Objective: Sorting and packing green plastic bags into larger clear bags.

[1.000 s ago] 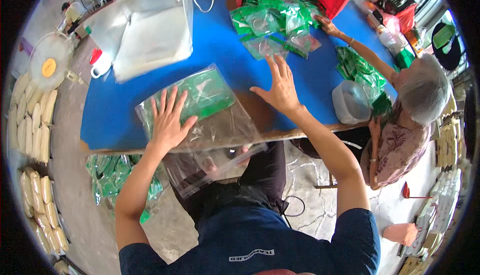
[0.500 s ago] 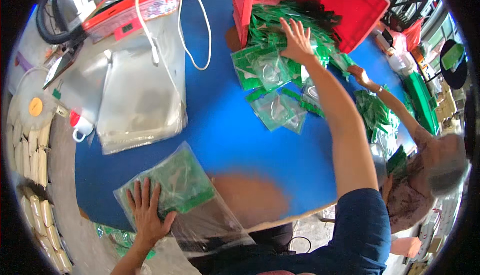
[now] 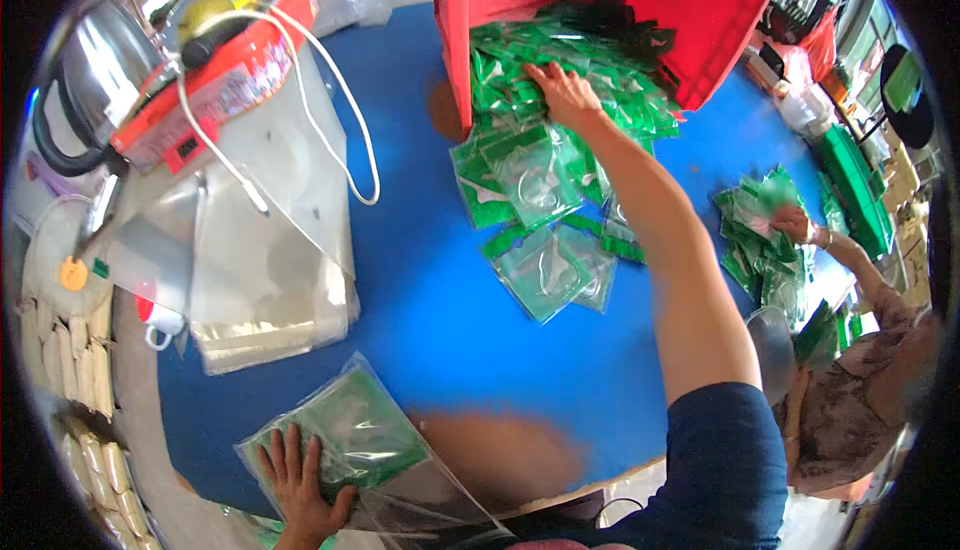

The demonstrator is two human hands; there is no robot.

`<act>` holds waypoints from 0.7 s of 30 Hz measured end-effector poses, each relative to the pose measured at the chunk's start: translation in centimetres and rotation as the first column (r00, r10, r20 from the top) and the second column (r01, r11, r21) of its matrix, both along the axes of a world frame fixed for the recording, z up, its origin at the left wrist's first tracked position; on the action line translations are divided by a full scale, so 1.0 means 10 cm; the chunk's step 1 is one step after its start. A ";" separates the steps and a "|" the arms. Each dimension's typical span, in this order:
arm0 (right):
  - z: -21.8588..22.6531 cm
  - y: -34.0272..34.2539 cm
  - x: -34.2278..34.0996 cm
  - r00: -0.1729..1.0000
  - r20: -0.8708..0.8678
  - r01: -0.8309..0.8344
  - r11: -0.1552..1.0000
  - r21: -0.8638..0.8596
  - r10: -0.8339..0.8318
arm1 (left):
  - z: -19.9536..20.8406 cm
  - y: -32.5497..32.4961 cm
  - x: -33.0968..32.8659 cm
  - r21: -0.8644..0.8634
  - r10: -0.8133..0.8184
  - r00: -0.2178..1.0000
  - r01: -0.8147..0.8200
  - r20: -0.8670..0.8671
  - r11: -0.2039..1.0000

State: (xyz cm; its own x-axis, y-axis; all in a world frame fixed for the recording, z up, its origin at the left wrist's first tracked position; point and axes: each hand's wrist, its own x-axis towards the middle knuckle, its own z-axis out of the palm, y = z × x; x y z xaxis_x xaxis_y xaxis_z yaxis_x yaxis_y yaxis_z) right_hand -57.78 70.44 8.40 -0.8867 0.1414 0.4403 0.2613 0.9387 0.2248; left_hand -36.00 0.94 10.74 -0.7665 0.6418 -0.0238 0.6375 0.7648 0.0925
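My left hand [image 3: 308, 485] lies flat with fingers spread on a large clear plastic bag [image 3: 425, 495] at the table's near left edge. Green-edged clear packets [image 3: 372, 425] show inside that bag. Far out, my right hand [image 3: 572, 98] rests palm down, fingers extended, on a heap of small green-and-clear packets [image 3: 505, 70]. The heap spills from a red plastic crate [image 3: 715, 20] tipped on its side. Nearer to me, several loose packets [image 3: 545, 265] overlap below the heap.
A stack of clear bags [image 3: 270, 280] lies at left, near a red-and-white box [image 3: 225, 80], a white cable [image 3: 365, 150], a kettle [image 3: 110, 60] and a white cup [image 3: 165, 320]. At right, a co-worker's hand [image 3: 795, 222] touches another packet pile [image 3: 755, 240] on the blue table [image 3: 440, 320].
My right hand has come down onto the packet heap. The co-worker's hand has moved from beside the heap to the right-hand pile. My left hand stays on the bag; the whole view has shifted.
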 end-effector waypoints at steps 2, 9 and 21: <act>-0.06 -0.06 0.03 0.999 -0.042 -0.009 1.000 -0.008 0.008 | -0.02 -0.01 0.00 0.018 0.000 1.000 0.000 -0.020 1.000; -0.13 -0.30 0.79 0.971 -0.183 -0.137 0.985 0.106 0.154 | 0.00 0.04 0.08 0.069 -0.017 0.998 0.022 -0.062 0.997; 0.30 -0.79 1.97 0.962 0.073 -0.260 0.964 -0.058 0.264 | 0.10 0.07 -0.01 0.054 -0.055 0.995 0.059 -0.086 0.997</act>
State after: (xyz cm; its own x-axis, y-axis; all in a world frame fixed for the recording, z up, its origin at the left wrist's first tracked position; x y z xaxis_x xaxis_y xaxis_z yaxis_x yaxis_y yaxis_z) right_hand -38.11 62.50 11.35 -0.9274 -0.0814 0.3650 -0.0121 0.9820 0.1883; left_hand -36.13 1.64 11.72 -0.7264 0.6830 0.0772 0.6873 0.7221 0.0788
